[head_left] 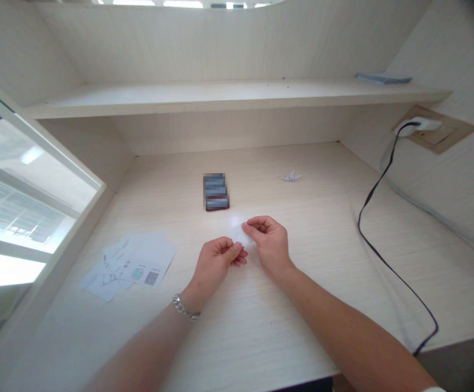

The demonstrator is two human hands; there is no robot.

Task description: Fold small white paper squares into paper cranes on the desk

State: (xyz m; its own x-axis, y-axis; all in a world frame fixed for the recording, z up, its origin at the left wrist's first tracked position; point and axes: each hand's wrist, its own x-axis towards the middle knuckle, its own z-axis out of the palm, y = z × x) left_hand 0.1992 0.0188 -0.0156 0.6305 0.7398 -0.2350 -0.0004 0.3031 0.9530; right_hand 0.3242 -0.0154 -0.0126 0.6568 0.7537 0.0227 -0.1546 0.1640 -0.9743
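**Small white paper slip pinched between my hands**

My left hand (216,265) and right hand (270,243) are both nearly closed, fingers and thumbs pinching a small white paper slip (240,234) between them, above the middle of the table (322,261). Thin paper creases easily, so I'd pinch lightly and work close to its edge. Its long axis seems to run left to right, but glare blurs the outline, so I can't tell which way it points. A folded paper crane (291,176) lies far right, a pixelated dark phone (216,191) far left of it, and printed sheets (128,267) to my left.
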